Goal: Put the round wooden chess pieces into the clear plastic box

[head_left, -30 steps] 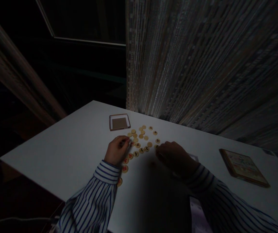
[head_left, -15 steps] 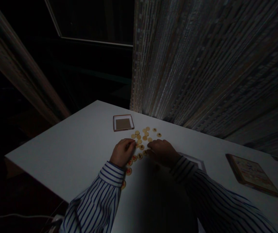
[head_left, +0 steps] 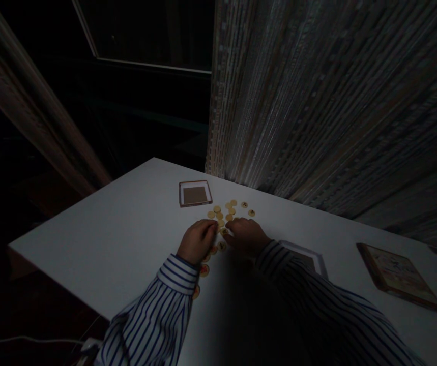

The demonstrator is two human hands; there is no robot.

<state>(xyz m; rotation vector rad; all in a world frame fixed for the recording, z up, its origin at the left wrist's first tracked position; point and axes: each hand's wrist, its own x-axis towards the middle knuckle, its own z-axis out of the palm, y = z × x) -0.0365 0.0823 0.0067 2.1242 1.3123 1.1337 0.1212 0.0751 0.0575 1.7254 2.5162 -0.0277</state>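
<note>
Discs point(head_left: 217, 209) trail inward from near the table's point(head_left: 119, 223) far edge. The left hand point(head_left: 196, 241) has fingertips drawn together, the right hand point(head_left: 246, 236) curls at the discs; I cannot tell whether either pinches one. Crowded fingers could scatter neighbours; the right sleeve point(head_left: 317, 300) could drag the tray point(head_left: 322, 266).

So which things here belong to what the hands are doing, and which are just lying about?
Seemingly in use:
red-marked discs
black-marked discs
plain-faced discs

Apparently lying about:
open tray beyond the discs
partly covered tray
patterned flat box
white cable
</note>
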